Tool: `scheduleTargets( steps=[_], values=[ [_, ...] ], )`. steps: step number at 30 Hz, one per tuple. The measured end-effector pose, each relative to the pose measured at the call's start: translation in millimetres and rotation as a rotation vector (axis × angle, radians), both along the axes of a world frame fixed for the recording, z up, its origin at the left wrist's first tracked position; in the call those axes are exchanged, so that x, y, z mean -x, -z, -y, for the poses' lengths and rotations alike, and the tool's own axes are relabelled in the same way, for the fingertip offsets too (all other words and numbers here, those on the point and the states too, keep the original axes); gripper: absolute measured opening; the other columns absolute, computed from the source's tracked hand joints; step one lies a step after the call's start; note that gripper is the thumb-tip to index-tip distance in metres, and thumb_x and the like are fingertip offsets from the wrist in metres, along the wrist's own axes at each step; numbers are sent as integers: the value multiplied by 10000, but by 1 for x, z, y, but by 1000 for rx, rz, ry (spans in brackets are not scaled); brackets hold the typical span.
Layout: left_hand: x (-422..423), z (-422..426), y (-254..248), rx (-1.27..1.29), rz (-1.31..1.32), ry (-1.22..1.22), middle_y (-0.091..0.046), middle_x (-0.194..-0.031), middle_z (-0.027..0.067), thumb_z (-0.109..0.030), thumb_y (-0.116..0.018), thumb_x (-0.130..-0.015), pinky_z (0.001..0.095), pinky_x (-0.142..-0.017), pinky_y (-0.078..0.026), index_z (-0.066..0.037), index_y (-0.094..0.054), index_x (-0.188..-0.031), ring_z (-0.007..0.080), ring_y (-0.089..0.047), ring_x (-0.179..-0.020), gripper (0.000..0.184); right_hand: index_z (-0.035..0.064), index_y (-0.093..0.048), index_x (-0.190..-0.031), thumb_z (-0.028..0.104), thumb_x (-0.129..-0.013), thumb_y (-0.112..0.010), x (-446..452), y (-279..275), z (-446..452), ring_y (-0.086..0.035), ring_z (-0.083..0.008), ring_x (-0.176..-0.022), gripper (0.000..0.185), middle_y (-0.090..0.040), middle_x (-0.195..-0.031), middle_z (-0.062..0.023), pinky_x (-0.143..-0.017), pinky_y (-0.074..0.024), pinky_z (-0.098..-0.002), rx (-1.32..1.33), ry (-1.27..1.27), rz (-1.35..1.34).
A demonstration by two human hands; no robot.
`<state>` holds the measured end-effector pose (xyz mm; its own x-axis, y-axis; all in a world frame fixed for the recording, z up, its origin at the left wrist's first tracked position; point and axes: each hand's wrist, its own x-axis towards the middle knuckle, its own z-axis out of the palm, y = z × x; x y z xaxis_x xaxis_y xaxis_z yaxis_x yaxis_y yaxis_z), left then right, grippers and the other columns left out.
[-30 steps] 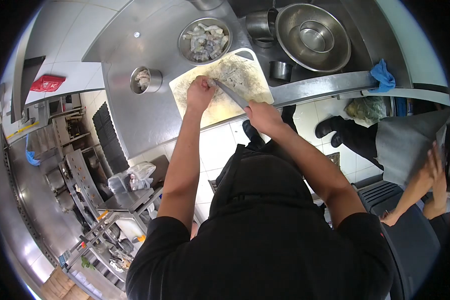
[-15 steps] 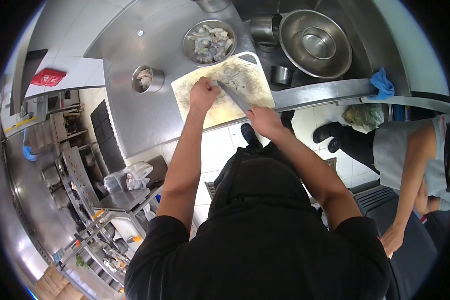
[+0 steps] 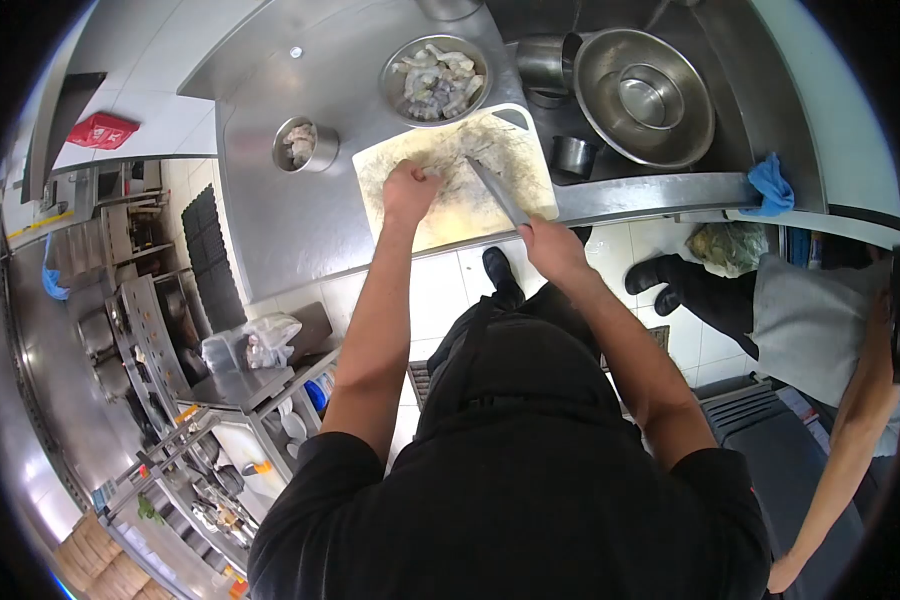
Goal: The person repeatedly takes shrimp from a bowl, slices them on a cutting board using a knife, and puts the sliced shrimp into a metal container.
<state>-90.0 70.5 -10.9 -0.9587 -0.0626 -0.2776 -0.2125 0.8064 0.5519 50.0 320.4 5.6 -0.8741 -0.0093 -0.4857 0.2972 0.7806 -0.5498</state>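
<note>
My right hand [image 3: 554,250] is closed round the handle of a knife [image 3: 494,187], whose blade lies over the cutting board [image 3: 452,236] and points up and left. Over the board's left half, my left hand [image 3: 410,192] is closed, its fingertips pinched on something too small to make out. Pale wet scraps [image 3: 480,152] are spread on the board's upper part. Just behind the board stands a metal bowl [image 3: 385,85] of raw, shrimp-like pieces [image 3: 437,82]. A metal pot [image 3: 325,150] with a few pale pieces is on the counter to the left.
At the right, a sink area holds a large steel basin [image 3: 600,130] with a smaller bowl [image 3: 652,97] inside, and metal pots. A blue cloth [image 3: 770,185] hangs over the counter edge. Another person's arm [image 3: 850,450] is at the far right, beside a dark bin [image 3: 760,430].
My right hand and the knife have moved right, away from my left hand. The view has shifted slightly. At the right, the other person has changed posture, with one arm reaching lower.
</note>
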Motion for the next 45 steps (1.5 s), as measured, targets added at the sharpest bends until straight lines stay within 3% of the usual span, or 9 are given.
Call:
scheduleTargets(
  steps=[8, 15, 18, 24, 30, 36, 39, 42, 45],
  values=[
    [11, 84, -38, -355, -246, -190, -720, -750, 111, -243, -770, -833, 355, -663, -547, -13, -668, -850, 208, -687, -668, 253, 6, -627, -1112, 349, -1081, -502, -4, -4, -6, -681, -481, -959, 367, -717, -982, -273, -851, -512, -596, 8, -15, 29],
    [88, 165, -82, -24, -520, -329, -757, -964, 177, -220, -795, -820, 396, -788, -570, -38, -741, -987, 271, -731, -854, 252, 12, -618, -1140, 371, -1082, -475, -6, -3, -15, -700, -467, -999, 391, -725, -1034, -273, -879, -540, -583, -7, -62, 28],
    [90, 138, -73, 307, -572, -103, -754, -1084, 173, -220, -797, -819, 427, -877, -569, -58, -768, -1020, 319, -732, -968, 259, 11, -614, -1141, 370, -1084, -476, -9, 10, -16, -707, -463, -976, 389, -729, -1003, -268, -865, -546, -578, 7, -52, 0],
    [84, -4, -42, 38, -398, 129, -771, -1042, 155, -225, -733, -881, 428, -901, -576, -122, -811, -978, 347, -732, -1000, 162, 16, -593, -1133, 357, -1085, -484, -14, 17, -13, -725, -446, -903, 361, -732, -934, -246, -814, -567, -561, -1, -60, -50],
    [117, -85, -30, 213, -49, 256, -770, -1130, 133, -404, -713, -894, 441, -952, -569, -158, -784, -1152, 342, -719, -1095, 364, 37, -593, -1161, 339, -1077, -507, -13, 19, -17, -735, -420, -825, 325, -732, -860, -221, -745, -578, -558, 5, -57, -78],
    [148, -92, -12, 494, 43, 324, -777, -1103, 147, -487, -670, -901, 458, -958, -563, -91, -796, -1078, 367, -719, -1095, 452, 40, -590, -1237, 341, -1073, -507, -14, 28, -19, -735, -409, -789, 353, -734, -848, -207, -704, -578, -554, 47, -48, -136],
    [144, -80, -32, 284, 14, 262, -751, -1095, 238, -381, -690, -885, 458, -942, -562, -65, -765, -1165, 372, -725, -1077, 429, 41, -589, -1235, 337, -1071, -511, -12, 18, -22, -734, -412, -809, 348, -734, -848, -205, -722, -576, -553, 64, -35, -98],
    [125, -53, -64, -98, 18, 28, -750, -1033, 252, -325, -704, -877, 465, -887, -556, -20, -752, -1112, 391, -727, -986, 389, 36, -601, -1210, 338, -1070, -514, -3, 4, -27, -733, -413, -837, 344, -736, -865, -205, -750, -575, -550, 36, -67, -5],
    [87, -25, -82, -121, -266, -52, -748, -991, 221, -303, -723, -878, 461, -832, -550, -12, -743, -1051, 391, -716, -919, 340, 33, -615, -1179, 327, -1061, -523, 1, -2, -29, -733, -407, -871, 330, -737, -900, -205, -782, -573, -544, 8, -97, -25]
  ],
)
